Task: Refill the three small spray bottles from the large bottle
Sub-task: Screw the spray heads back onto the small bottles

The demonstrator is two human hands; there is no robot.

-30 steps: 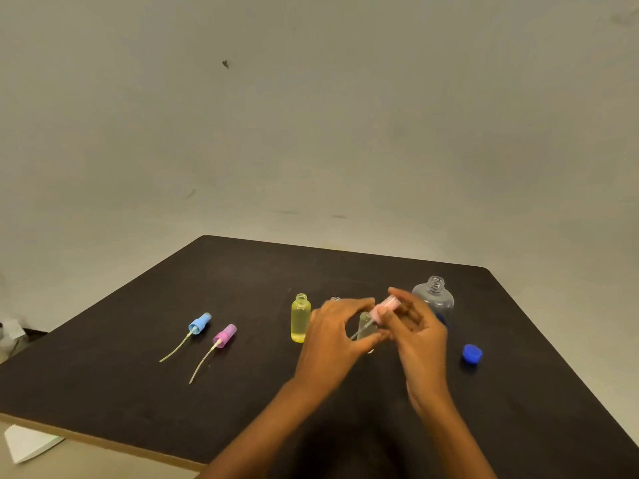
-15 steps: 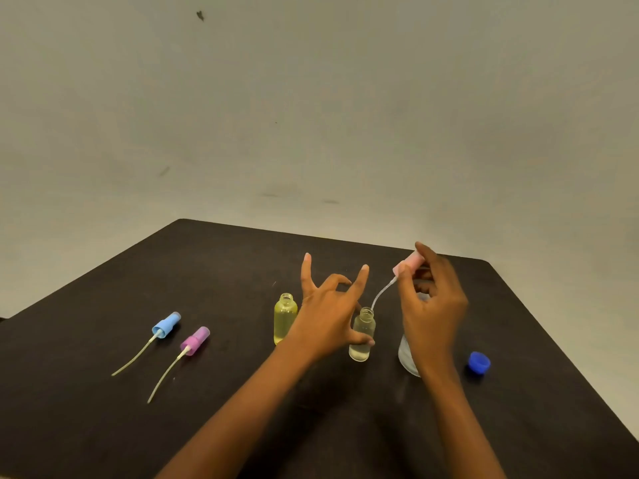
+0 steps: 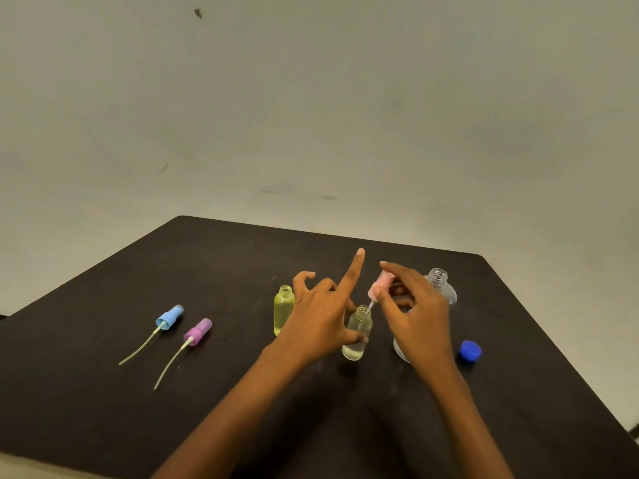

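A small clear bottle (image 3: 358, 331) stands uncapped with a little liquid at its bottom. My left hand (image 3: 321, 312) steadies it with the thumb, other fingers spread, index pointing up. My right hand (image 3: 415, 316) pinches a pink spray cap (image 3: 380, 285) just above the bottle mouth, its tube dipping into the neck. A yellow small bottle (image 3: 283, 309) stands open to the left, partly behind my left hand. The large clear bottle (image 3: 441, 283) stands open behind my right hand, mostly hidden. I cannot see a third small bottle.
A blue spray cap (image 3: 169, 318) and a purple spray cap (image 3: 198, 331) with long tubes lie on the black table (image 3: 103, 392) at the left. The large bottle's blue lid (image 3: 469, 350) lies at the right. A pale wall rises behind the table.
My right hand lifted the pink spray cap clear of the small clear bottle, then lowered it again so the tube enters the neck. My left hand's fingers opened while the thumb stayed on the bottle.
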